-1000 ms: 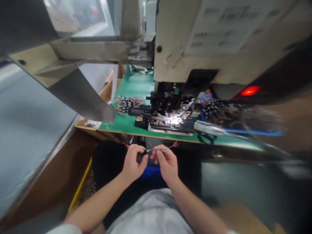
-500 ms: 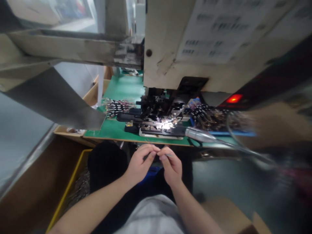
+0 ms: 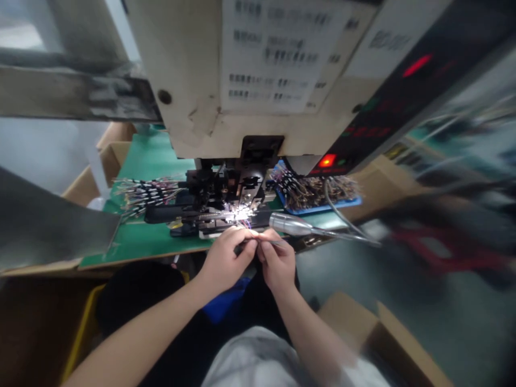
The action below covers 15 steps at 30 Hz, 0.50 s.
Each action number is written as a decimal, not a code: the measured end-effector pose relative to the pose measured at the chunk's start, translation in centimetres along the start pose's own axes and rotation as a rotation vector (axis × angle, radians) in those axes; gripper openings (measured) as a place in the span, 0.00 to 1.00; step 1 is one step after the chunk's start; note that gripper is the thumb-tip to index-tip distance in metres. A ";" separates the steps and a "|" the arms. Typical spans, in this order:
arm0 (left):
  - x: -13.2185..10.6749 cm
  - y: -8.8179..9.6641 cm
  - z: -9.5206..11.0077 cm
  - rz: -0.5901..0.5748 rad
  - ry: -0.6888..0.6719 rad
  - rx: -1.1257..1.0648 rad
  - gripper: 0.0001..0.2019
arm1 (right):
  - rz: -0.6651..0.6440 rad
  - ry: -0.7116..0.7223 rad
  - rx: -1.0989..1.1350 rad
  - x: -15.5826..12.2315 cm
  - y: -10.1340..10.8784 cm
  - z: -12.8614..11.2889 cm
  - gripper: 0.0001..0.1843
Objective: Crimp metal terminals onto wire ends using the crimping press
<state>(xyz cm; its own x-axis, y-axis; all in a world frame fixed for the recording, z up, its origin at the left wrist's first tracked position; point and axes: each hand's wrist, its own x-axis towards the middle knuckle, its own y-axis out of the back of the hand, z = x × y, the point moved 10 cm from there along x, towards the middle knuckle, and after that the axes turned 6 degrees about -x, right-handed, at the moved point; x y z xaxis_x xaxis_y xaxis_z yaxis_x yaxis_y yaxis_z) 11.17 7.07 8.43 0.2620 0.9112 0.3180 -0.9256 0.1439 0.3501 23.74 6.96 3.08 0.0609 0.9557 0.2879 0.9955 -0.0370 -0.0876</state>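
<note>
My left hand (image 3: 223, 259) and my right hand (image 3: 276, 260) meet at the front edge of the green bench (image 3: 137, 244). Both are pinched together on a thin wire piece (image 3: 252, 240), with a slim metal end showing at the right fingers. They sit just below the lit tooling (image 3: 237, 215) of a large beige machine (image 3: 209, 86). A bundle of black-and-white wires (image 3: 147, 192) lies on the bench to the left of the tooling. A second heap of wires (image 3: 310, 189) rests on a blue tray to the right.
A silver lamp head on a flexible arm (image 3: 294, 224) points at the tooling from the right. A grey metal chute (image 3: 48, 226) slopes in from the left. Cardboard boxes (image 3: 387, 336) stand at lower right, and a yellow bin (image 3: 83, 333) at lower left.
My hands have risen from my lap to the bench edge, right under the lit tooling, still pinched together. The view has swung to the right.
</note>
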 end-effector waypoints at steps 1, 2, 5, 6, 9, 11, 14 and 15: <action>-0.1 -0.1 -0.3 -0.001 0.010 -0.024 0.07 | -0.004 -0.016 0.054 -0.1 0.0 0.2 0.10; -0.2 -0.1 -0.7 -0.003 0.022 -0.046 0.08 | -0.015 -0.032 0.105 -0.2 -0.1 0.5 0.10; -0.6 -0.1 -1.4 -0.021 0.063 -0.074 0.08 | -0.057 -0.086 0.180 -0.7 -0.8 1.2 0.11; -0.7 0.1 -1.6 -0.025 0.071 -0.067 0.08 | -0.067 -0.103 0.191 -0.8 -1.1 1.4 0.11; -0.7 0.7 -1.6 -0.031 0.060 -0.019 0.05 | -0.097 -0.139 0.218 -0.9 -1.7 1.7 0.12; -0.5 1.1 -1.4 -0.039 0.020 0.013 0.04 | -0.112 -0.161 0.241 -0.8 -2.2 1.9 0.11; -0.4 1.3 -1.1 -0.060 -0.055 0.093 0.03 | -0.108 -0.207 0.271 -0.7 -2.5 2.4 0.10; -0.4 1.2 -1.0 -0.065 -0.078 0.125 0.03 | -0.104 -0.221 0.275 -0.7 -2.5 2.6 0.10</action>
<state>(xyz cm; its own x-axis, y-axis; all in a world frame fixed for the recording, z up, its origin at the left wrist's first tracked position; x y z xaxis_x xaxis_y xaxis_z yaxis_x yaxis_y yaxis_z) 9.65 7.31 7.87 0.3454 0.8681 0.3565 -0.8658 0.1483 0.4778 20.97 7.17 0.59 -0.0871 0.9913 0.0984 0.9368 0.1151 -0.3305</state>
